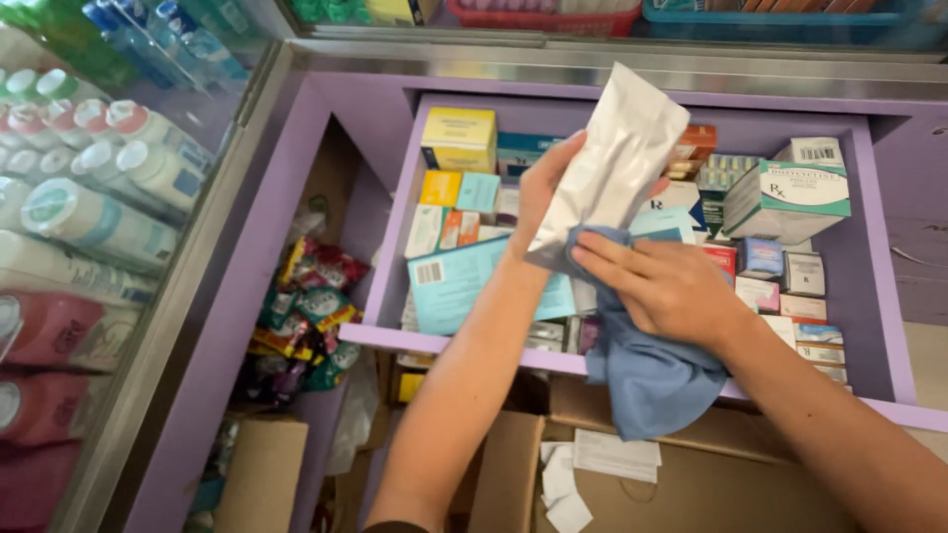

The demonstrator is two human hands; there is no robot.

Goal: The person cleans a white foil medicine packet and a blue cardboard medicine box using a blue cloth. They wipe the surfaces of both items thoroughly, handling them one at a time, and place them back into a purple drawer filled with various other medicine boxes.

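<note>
I start with the widest thing in view, the purple drawer, pulled open and packed with medicine boxes lying flat and on edge; a yellow box sits at its far left corner and a white box with a green band at its far right. To the left runs a glass case of bottles, and below the drawer front lie cardboard boxes with loose paper slips. Above the drawer I hold a silver foil pouch, tilted with its top toward the far edge. My left hand is closed around the pouch's left edge near the bottom, thumb hidden behind it. My right hand presses a blue cloth against the pouch's lower corner, fingers flat over the fabric, while the rest of the cloth hangs down past the drawer front. To wipe well, I judge that the left grip should stay firm but low so the foil does not crumple, and the right hand should sweep the cloth in long strokes along the face, keeping the dangling end clear of the small boxes just beneath so none get knocked askew.
</note>
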